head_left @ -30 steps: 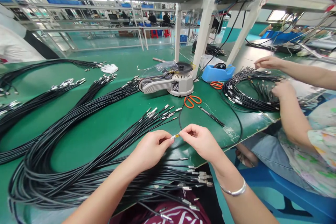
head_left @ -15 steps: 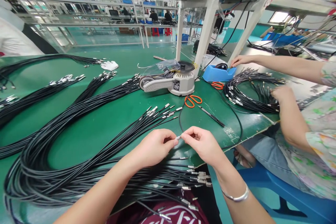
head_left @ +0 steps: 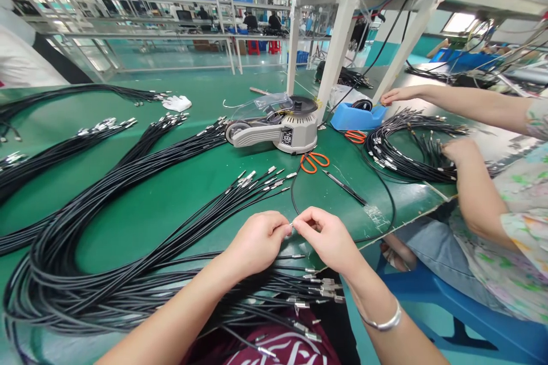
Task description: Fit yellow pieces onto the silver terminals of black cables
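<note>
Both hands meet over the table's near edge, fingertips almost touching. My left hand [head_left: 261,242] is closed in a pinch on a small silver cable connector [head_left: 292,226], most of which its fingers hide. Thumb and forefinger of my right hand [head_left: 327,236] pinch at the connector's other end; exactly what lies between them is too small to make out. Beneath my forearms runs a looped bundle of black cables [head_left: 141,291] with metal connectors at its ends. More cable ends [head_left: 257,182] lie just beyond my left hand. A silver bangle [head_left: 385,319] circles my right wrist.
A grey rotary tape dispenser [head_left: 274,134] stands ahead. Near it lie orange-handled scissors [head_left: 314,162] and a slim black pen-like tool [head_left: 345,188]. To the right, a co-worker's hands [head_left: 462,151] are at a coiled cable bundle [head_left: 411,168] and a blue tape holder [head_left: 357,118].
My fingertips have drawn closer together, and less of the silver connector shows between them. The co-worker's far hand has shifted slightly at the blue holder.
</note>
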A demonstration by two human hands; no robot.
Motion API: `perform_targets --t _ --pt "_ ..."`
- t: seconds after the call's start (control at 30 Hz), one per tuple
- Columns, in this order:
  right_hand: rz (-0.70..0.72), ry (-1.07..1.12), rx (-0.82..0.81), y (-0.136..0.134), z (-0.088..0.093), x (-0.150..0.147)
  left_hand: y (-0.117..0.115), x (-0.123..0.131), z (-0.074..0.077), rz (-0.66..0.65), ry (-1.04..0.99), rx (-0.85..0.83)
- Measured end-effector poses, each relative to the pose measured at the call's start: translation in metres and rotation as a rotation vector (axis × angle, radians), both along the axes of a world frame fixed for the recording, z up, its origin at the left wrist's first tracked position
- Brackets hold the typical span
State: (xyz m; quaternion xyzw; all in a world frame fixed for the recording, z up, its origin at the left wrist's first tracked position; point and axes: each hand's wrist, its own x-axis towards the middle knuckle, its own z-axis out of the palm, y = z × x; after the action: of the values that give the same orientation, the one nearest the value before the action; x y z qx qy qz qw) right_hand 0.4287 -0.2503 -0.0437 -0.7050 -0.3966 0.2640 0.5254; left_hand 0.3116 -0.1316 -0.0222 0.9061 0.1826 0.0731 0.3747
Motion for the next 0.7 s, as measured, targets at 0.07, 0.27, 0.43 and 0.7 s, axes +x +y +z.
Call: perform_targets --t 0.07,0.27,0.43,0.7 --pt "0.029 0.038 -0.02 -0.002 -0.002 0.002 0.0 -0.001 0.003 -0.022 0.021 0.025" --pt "0.096 0.084 -0.158 -0.027 0.006 -0.006 0.029 0.016 0.011 -0.108 0.106 0.257" --pt "0.323 -0.107 -0.379 -0.059 0.016 0.006 0.049 0.055 -0.016 0.055 0.115 0.491" --pt "0.015 0.253 -0.062 -0.019 0.023 0.071 0.042 0.057 -0.023 0.099 0.087 0.578"
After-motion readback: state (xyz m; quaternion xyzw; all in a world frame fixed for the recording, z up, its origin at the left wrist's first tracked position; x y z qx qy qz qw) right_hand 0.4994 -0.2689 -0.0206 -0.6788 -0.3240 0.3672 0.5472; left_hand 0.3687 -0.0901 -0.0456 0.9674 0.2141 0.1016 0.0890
